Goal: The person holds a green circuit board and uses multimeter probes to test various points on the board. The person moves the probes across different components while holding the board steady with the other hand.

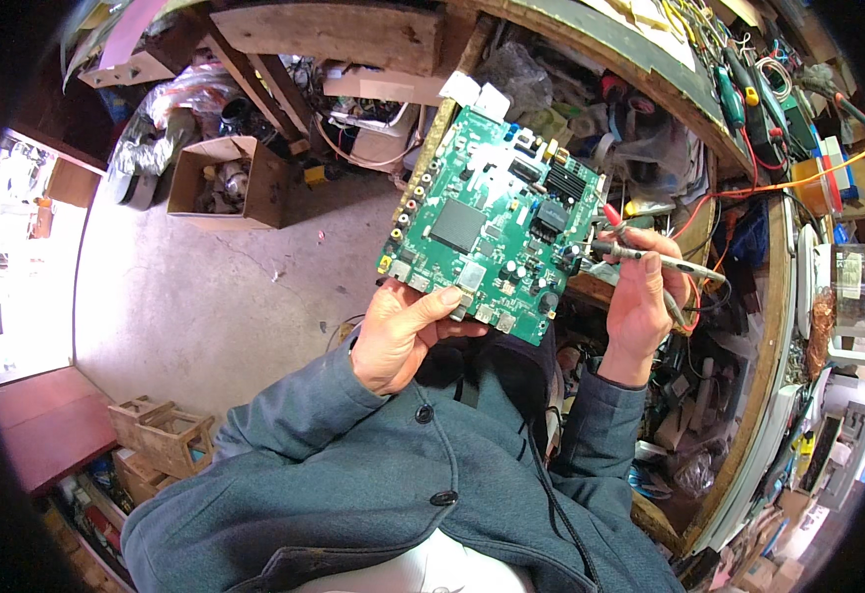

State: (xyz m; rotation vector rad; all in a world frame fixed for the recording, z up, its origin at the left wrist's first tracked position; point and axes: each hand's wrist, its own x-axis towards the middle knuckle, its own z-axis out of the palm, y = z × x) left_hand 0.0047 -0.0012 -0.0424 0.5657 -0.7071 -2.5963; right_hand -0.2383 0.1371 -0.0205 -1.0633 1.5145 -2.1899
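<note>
My left hand (403,331) grips the near edge of a green circuit board (497,237), thumb on top and fingers beneath. The board is tilted in front of my chest. It carries a square dark chip, black heatsinks and a row of coloured round sockets along its left edge. At its right edge, my right hand (642,301) closes around a pair of test probes. One is a grey probe with a black end (685,265); the other has a red end (612,214). Both point toward the board's right side; whether their tips touch it I cannot tell.
A wooden workbench (749,435) curves along the right, crowded with tools and parts. Red and orange wires (739,191) run across it toward my right hand. On the concrete floor (171,296) stand a cardboard box (245,212) and, lower left, wooden crates (171,435).
</note>
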